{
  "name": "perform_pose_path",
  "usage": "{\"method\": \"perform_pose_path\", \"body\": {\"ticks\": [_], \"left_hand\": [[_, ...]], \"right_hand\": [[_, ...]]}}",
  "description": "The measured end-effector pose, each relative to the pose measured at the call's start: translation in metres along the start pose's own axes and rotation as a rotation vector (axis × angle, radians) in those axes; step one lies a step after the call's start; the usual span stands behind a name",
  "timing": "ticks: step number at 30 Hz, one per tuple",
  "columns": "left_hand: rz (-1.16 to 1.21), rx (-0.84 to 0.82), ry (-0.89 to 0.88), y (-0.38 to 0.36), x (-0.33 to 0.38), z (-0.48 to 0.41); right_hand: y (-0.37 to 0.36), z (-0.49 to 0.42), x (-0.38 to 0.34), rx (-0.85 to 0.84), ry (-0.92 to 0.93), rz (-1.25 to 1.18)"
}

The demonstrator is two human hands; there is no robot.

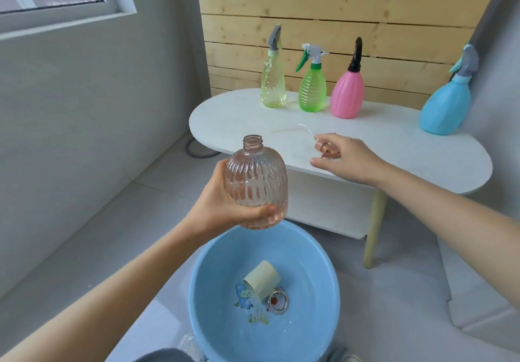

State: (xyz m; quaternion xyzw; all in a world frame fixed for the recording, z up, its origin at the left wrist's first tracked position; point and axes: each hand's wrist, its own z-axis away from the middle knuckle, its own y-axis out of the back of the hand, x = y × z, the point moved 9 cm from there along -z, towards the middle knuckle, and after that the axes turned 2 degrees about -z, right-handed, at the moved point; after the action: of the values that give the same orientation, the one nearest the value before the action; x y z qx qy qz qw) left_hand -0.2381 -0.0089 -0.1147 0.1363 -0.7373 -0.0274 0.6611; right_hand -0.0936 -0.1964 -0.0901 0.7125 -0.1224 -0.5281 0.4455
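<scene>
L grip point(222, 204) wraps the open bottle point(256, 181) above the basin point(208, 291), R grip point(343, 157) spread over the pump head point(326, 150) on the desk point(408, 150) (tube point(292, 128) trailing), so a hasty lift could snag it, prob. dropping it.

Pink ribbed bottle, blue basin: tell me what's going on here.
A person's left hand grips the uncapped pink ribbed bottle above the blue basin, where a pale cup lies on its side. The right hand is at the copper-pink spray head lying on the white table, fingers around it; whether it grips is unclear. A green spray bottle and three others stand behind.
</scene>
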Motion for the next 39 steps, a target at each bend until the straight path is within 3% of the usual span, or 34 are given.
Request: {"method": "perform_pose_path", "body": {"ticks": [7,13,21,27,34,39], "left_hand": [[-0.013,0.028,0.012,0.005,-0.012,-0.022],[-0.014,0.034,0.014,0.005,-0.018,-0.038],[-0.047,0.014,0.029,0.003,-0.027,-0.046],[-0.056,0.016,0.008,0.008,-0.018,-0.038],[-0.068,0.03,-0.023,0.019,0.008,-0.017],[-0.068,0.002,-0.036,0.024,0.026,0.001]], "right_hand": [[-0.01,-0.052,0.044,0.045,-0.03,0.385],[-0.02,-0.065,0.062,0.098,-0.01,0.318],[-0.015,-0.06,0.046,0.175,0.096,0.454],[-0.003,-0.032,0.01,0.205,0.159,0.196],[0.039,0.039,-0.07,0.114,0.232,-0.256],[0.067,0.092,-0.115,0.052,0.374,-0.231]]}}
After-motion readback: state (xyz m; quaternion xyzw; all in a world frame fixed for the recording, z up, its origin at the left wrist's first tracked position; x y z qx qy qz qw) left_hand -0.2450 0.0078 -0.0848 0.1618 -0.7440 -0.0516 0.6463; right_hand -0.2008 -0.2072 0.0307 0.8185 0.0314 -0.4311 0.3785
